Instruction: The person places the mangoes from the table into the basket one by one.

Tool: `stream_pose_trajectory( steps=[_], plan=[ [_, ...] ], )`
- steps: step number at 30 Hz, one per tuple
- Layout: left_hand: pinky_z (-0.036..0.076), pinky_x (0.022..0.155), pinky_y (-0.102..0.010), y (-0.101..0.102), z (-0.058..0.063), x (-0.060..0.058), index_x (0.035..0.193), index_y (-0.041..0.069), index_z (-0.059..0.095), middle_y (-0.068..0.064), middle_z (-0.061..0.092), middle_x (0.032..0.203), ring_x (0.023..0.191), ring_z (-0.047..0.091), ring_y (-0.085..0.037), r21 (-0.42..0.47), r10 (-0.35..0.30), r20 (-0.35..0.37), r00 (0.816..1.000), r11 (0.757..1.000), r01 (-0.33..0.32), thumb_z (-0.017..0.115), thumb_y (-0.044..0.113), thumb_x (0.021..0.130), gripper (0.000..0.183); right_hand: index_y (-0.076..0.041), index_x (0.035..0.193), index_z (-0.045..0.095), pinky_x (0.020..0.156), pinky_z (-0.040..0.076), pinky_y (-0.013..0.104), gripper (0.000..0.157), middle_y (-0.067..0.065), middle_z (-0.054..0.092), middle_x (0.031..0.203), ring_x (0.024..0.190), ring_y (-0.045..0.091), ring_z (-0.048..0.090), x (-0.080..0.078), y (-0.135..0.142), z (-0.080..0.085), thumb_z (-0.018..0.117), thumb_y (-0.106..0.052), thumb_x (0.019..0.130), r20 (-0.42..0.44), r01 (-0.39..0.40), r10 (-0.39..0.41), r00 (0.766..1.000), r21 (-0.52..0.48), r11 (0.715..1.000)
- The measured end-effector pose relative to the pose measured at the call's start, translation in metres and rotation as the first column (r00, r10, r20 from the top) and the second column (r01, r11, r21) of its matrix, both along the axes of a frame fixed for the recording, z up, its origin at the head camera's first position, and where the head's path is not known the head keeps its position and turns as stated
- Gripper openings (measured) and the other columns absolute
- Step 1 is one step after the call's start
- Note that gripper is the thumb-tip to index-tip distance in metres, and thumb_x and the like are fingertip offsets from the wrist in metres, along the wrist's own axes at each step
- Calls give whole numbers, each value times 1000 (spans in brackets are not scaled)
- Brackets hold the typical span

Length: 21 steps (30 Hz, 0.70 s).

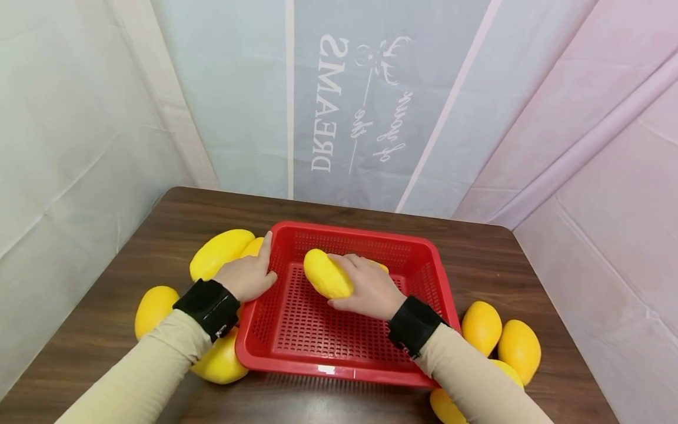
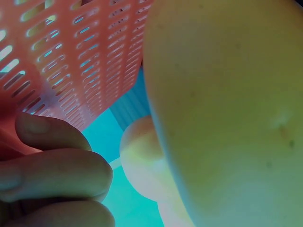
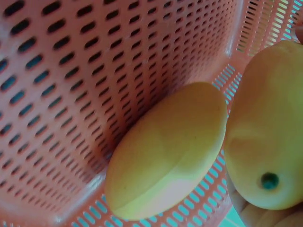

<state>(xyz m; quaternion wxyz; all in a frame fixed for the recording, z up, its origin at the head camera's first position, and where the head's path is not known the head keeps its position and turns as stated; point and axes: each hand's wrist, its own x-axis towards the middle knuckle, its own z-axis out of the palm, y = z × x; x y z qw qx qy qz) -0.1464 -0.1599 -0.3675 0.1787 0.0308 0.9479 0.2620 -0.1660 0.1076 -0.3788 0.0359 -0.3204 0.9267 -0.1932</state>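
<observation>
My right hand grips a yellow mango inside the red plastic basket. In the right wrist view that held mango shows a dark stem spot. A second mango lies on the perforated basket floor by the wall, mostly hidden behind my right hand in the head view. At the basket's left rim, my left hand holds on, thumb over the inner side. The left wrist view has its curled fingers against the outer wall, with a mango close beside them.
Several mangoes lie left of the basket, among them a large one at the back and another by my left wrist. More mangoes sit to the right, partly under my right forearm. The brown wooden table backs onto a printed curtain.
</observation>
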Motion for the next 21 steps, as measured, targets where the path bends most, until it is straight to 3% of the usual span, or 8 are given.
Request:
stream_pose_trajectory(
  steps=[10, 21],
  plan=[
    [60, 58, -34, -1, 0, -2, 161, 6, -13, -8, 61, 72, 52, 64, -16, -1, 12, 16, 1000, 1000, -12, 55, 24, 97, 96, -15, 153, 46, 85, 49, 43, 90, 10, 61, 123, 99, 24, 56, -7, -23, -3, 78, -46, 75, 102, -1, -4, 995, 41, 999],
    [60, 57, -34, -3, -6, -5, 161, 6, -13, -8, 61, 72, 52, 64, -17, -7, 12, 13, 1000, 1000, -12, 55, 24, 96, 96, -16, 153, 46, 98, 46, 48, 90, 13, 60, 134, 113, 30, 55, -13, -37, -7, 78, -45, 74, 108, 17, -25, 994, 81, 997]
  ],
)
